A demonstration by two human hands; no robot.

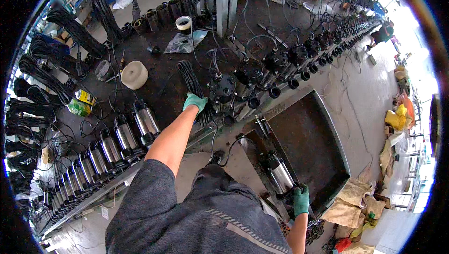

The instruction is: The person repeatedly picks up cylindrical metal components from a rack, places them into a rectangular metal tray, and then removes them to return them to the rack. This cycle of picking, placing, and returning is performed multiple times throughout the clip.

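Cable bundle [188, 76], black and coiled lengthwise, lies near the front edge of the dark bench [156, 64], toward eleven o'clock from the middle of the view. Across its lower part, at ten o'clock, is the left hand [195, 102] in a green glove, its fingers curled down over the coil and grasping it. The right hand [301, 199], also green-gloved, is between four and five o'clock, at the lower black end of a shiny steel cylinder [281, 175]; it touches that end, but I cannot tell how firmly the fingers close. The cylinder lies aslant along the nine o'clock side of a dark metal tray [311, 134], its upper end pointing toward eleven. A thin black lead [230, 150] loops beside it, toward the person in a dark grey shirt [201, 226].

On the bench, a row of upright steel cylinders [105, 147] runs outward toward eight o'clock, while a row of black-topped units [276, 60] stretches away between one and two. At ten o'clock sits a pale round roll [134, 75]; farther out, at nine, a yellow can [85, 97] and a green can [78, 108] stand close together. A white tub [184, 23] is at eleven, just beyond a clear plastic bag [180, 43]. Brown sacks [345, 203] lie on the floor at four, and a yellow bag [396, 117] at three.
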